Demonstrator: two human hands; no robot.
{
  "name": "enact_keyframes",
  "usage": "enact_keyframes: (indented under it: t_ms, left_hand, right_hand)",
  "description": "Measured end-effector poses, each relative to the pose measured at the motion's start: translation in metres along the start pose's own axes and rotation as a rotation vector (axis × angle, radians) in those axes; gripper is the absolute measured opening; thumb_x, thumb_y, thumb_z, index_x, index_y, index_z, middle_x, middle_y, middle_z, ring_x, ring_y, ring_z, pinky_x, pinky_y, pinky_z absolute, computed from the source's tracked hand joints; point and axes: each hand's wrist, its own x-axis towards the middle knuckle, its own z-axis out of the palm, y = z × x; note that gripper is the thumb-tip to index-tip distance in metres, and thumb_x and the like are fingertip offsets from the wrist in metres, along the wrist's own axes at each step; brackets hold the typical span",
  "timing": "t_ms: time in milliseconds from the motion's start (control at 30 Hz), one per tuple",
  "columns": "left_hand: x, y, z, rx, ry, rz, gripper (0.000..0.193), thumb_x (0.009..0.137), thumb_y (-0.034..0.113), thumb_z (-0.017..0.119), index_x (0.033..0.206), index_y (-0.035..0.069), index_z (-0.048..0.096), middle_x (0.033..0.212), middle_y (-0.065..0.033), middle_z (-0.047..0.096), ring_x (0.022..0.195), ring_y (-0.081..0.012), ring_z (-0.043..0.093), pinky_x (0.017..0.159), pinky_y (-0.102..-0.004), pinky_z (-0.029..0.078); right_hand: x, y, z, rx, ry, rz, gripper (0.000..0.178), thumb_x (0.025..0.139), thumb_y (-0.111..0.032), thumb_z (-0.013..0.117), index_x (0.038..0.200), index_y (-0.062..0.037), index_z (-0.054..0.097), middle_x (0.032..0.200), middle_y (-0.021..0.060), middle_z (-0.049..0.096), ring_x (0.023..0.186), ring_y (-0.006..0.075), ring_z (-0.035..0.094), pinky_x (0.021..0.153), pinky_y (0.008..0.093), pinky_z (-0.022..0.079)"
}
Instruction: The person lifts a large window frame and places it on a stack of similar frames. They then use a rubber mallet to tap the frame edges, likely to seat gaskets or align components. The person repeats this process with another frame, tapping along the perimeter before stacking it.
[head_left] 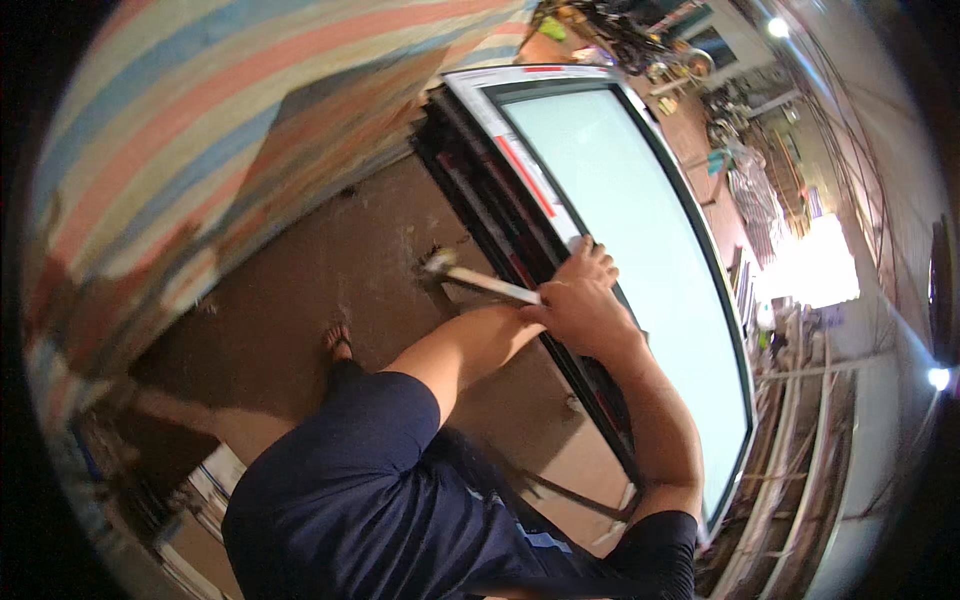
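Note:
A large framed glass panel, with pale glass, a white outer frame and dark inner edging, lies in front of me. My left hand rests at the near edge of the glass, fingers bent and close together; whatever is under them is hidden. Crossing over my left wrist, my right hand is closed around the end of a hammer's pale handle. The hammer's head points left, beyond the panel's edge and above the floor. Red strips mark the white frame.
More dark frames are stacked beneath the panel. A striped sheet hangs on the left. Long bars lie along the right side, near a bright opening. Cluttered equipment stands at the back. My foot shows on the brown floor.

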Motion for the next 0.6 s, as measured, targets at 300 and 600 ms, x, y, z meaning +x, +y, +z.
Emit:
enact_keyframes:
  t_ms: [300,600]
  left_hand:
    - [-0.008,0.004,-0.031,0.185,-0.088,-0.051,0.105,0.07,0.046,0.098,0.163,0.017,0.058,0.161,-0.009,0.06,0.156,-0.0293,0.05,0.133,-0.0613,0.033]
    - [0.026,-0.014,-0.036,0.318,-0.348,0.256,0.122,0.067,0.042,0.104,0.166,0.006,0.042,0.153,-0.0213,0.056,0.146,-0.0423,0.054,0.124,-0.055,0.042]
  right_hand:
    - [-0.181,-0.01,0.095,0.657,0.275,0.083,0.046,0.104,-0.051,0.077,0.103,-0.005,0.071,0.086,0.0228,0.075,0.086,0.0463,0.076,0.076,0.0557,0.056]
    - [-0.278,-0.1,0.321,1.292,0.394,0.58,0.049,0.103,-0.047,0.084,0.106,-0.0008,0.068,0.085,0.0207,0.076,0.077,0.038,0.08,0.069,0.0482,0.06]
